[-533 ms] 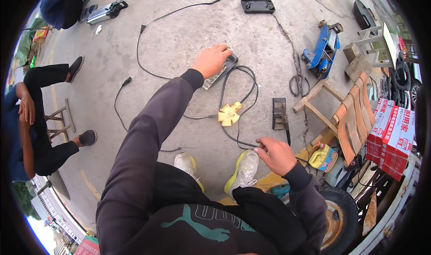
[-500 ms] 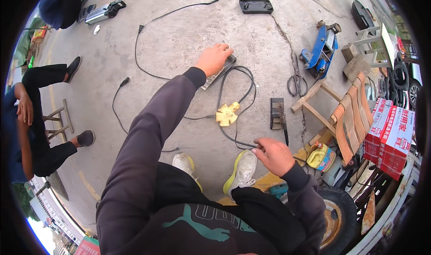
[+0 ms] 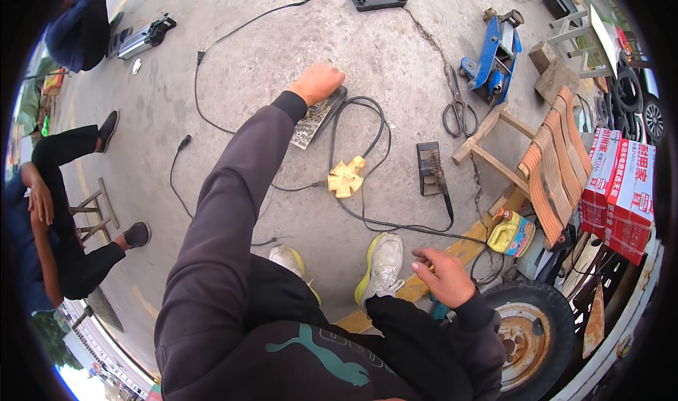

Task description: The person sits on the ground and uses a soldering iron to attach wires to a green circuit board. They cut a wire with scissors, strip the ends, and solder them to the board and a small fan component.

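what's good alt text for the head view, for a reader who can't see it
A person's left hand is at a boxy grey-black object on concrete ground, the right hand open with nothing visible in it. Between the hands lie a yellow cross-shaped connector and looped black cable; scissors and a blue jack lie to the right.

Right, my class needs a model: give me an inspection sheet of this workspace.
Surface: cracked concrete ground.
Things at hand: dark-edged box at the left hand; yellow socket block nearby.
Clutter: scissors, blue jack, black tray.
Hands: left one's grip unclear; right hand open, holding nothing visible.
Cables: black cables looped and trailing across the ground.
Surroundings: another person at left; folding stool, red-and-white cartons, rusty wheel at right.
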A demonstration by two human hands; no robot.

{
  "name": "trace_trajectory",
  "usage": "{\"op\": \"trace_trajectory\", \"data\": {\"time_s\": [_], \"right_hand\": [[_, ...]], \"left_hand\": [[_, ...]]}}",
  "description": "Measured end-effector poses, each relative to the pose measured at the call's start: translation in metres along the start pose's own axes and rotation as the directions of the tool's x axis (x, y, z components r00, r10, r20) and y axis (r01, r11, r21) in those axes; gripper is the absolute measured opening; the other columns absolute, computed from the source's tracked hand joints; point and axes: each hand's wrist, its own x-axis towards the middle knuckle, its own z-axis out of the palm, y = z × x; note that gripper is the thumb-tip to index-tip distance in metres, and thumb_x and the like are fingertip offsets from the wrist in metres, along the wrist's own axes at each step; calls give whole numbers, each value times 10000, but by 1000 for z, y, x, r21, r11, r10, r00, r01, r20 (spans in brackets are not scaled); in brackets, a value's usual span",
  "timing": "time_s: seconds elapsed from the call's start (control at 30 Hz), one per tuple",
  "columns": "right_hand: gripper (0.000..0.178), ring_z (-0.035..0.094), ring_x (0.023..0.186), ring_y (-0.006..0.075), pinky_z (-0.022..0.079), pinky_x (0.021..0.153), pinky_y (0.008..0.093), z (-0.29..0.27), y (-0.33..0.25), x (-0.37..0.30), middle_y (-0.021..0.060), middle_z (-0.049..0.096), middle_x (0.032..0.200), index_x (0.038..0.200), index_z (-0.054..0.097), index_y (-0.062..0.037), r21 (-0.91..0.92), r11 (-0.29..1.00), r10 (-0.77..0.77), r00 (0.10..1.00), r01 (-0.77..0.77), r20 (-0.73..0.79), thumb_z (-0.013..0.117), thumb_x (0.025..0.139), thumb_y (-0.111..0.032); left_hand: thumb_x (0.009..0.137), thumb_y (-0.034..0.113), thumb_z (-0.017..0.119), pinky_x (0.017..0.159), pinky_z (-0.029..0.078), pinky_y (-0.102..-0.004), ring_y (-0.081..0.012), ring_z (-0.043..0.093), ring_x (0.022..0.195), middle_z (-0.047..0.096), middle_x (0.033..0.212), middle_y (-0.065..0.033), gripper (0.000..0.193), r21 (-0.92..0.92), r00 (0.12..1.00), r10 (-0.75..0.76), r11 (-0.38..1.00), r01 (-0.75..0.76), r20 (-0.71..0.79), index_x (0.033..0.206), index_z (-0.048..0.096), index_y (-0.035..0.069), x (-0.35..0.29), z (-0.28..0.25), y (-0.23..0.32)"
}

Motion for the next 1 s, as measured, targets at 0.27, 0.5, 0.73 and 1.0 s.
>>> {"op": "trace_trajectory", "data": {"time_s": [0.27,0.5,0.73,1.0], "right_hand": [[284,718,871,342,558,769,400,2,-8,3,196,719,932,1160,663,29,7,998,-60,998,60,9,678,968,-179],[296,706,867,360,547,752,422,6,-23,18,202,709,928,1151,659,29,-67,988,-135,989,138,57,665,974,-207],[281,681,920,438,531,806,516,10,-46,165,251,705,927,1088,661,16,-416,870,-271,962,264,44,615,977,-238],[372,732,942,383,561,873,452,80,-44,385,215,753,967,1121,724,0,-43,999,-9,919,-9,-395,766,877,-277]], "left_hand": [[841,72,654,751,563,-514,-413,706,885,713,881,-207,110,-91,997,-72,993,74,19,942,633,33,-38,-16,-7],[832,52,651,768,563,-516,-408,703,893,719,927,-190,117,-112,977,-170,981,156,-131,947,641,32,-61,-1,-9],[819,45,643,773,565,-506,-399,704,895,716,906,-187,104,-111,984,-164,982,155,-74,919,647,20,-64,8,-11],[837,88,662,749,582,-472,-367,718,848,712,905,-157,95,-200,972,-154,973,118,-177,919,654,41,-68,5,-4]]}}
